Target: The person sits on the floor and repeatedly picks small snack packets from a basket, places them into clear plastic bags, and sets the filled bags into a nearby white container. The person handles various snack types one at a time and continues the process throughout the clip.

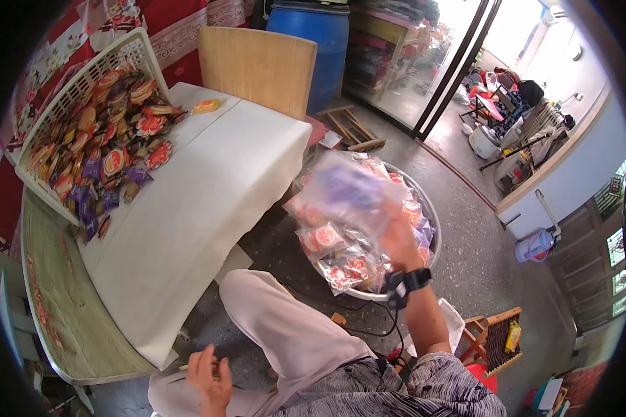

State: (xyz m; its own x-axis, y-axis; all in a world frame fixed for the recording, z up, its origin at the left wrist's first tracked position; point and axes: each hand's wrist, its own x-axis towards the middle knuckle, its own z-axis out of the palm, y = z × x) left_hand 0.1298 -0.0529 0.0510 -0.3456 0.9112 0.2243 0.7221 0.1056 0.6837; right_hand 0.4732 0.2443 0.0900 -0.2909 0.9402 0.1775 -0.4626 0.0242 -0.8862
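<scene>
My right hand (399,237), blurred by motion and with a black band at the wrist, is over a round tub (436,229). It holds a clear plastic bag (352,190) with something purple inside; the blur hides the details. Many similar clear bags (323,237) with red, cream and purple contents fill the tub beneath. Low in the view, my left hand (208,380) is beside my leg, fingers apart and seemingly holding nothing. A tipped white plastic basket (34,125) on the table spills small wrapped packets (112,161), some purple, some with red flower shapes, onto a white cover (203,182).
One yellow packet (206,106) lies apart on the cover. A wooden chair back (258,70) stands at the table's far side, with a blue barrel (308,52) behind. Dark cables (370,331) cross the floor near my leg. A folding stool (493,339) is at right.
</scene>
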